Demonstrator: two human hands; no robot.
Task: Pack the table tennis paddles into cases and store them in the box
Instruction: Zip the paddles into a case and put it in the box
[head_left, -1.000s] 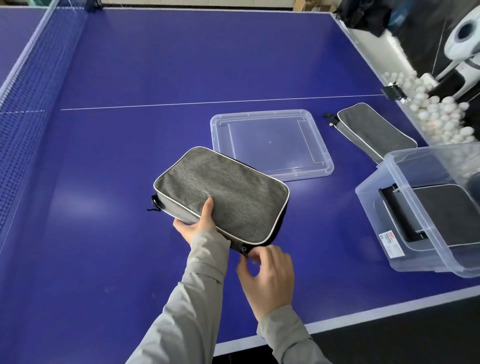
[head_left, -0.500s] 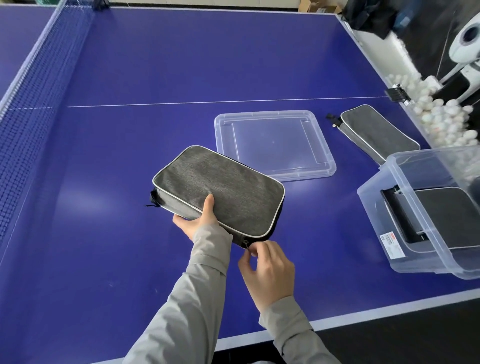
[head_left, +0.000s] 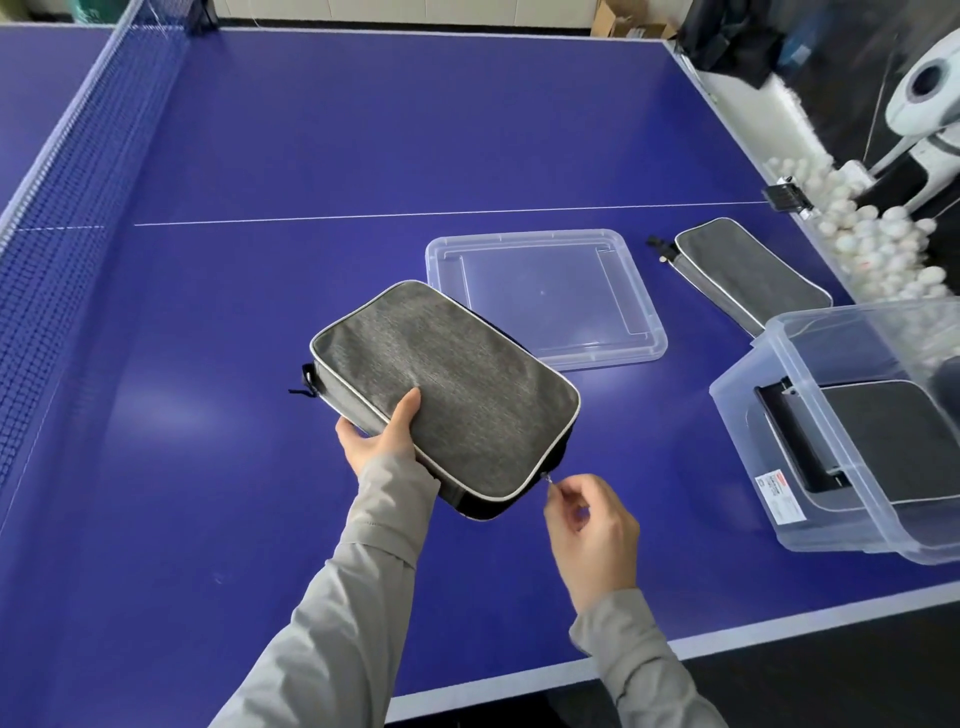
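I hold the grey paddle case in my left hand, thumb pressed on the top panel near the long left edge. The fingers are hidden underneath, presumably curled round it. That grip keeps the case steady and tilted towards me, so the zip track along the near right corner faces my other hand. I can't tell whether its far end touches the table tennis table.

My right hand pinches the small metal zipper pull between thumb and forefinger, right at that corner. The other fingers are loosely curled. I judge this to be the closing stroke on the zip, though the paddle itself isn't visible.

The clear storage box sits open to my right near the table edge, with one packed case lying flat inside. Its lid lies flat just beyond the case I'm holding, out of the way. Another grey case waits on the table behind the box, so I reckon the job is roughly a third done.
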